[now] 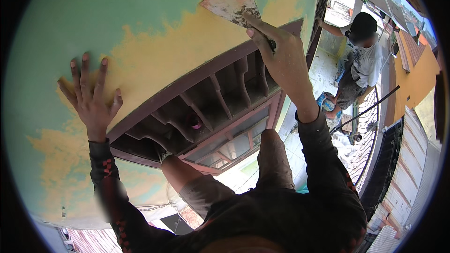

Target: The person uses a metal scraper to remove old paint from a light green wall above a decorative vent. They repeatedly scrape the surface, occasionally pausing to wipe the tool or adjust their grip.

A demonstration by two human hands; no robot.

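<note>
My right hand (286, 58) grips a wide putty knife (232, 1), its fan-shaped metal blade stained and crusted near the handle. My index finger lies along the blade's base; the handle is mostly hidden in my palm. Blade and wall overlap in view, but I cannot tell whether the edge touches. With fingers spread, my left hand (93, 95) rests against the painted wall (147, 3). Green paint covers much of this wall, and ragged yellow patches (154, 52) show around my left hand and above the brown window frame (197, 73).
Dark slats (221, 95) fill the vent above a glazed window (239, 144). At right, another person (364, 52) stands on a tiled balcony (321, 63) beside a blue-and-white bucket (325, 102). A curved metal railing (369, 147) borders it. My knees are bent close to the window.
</note>
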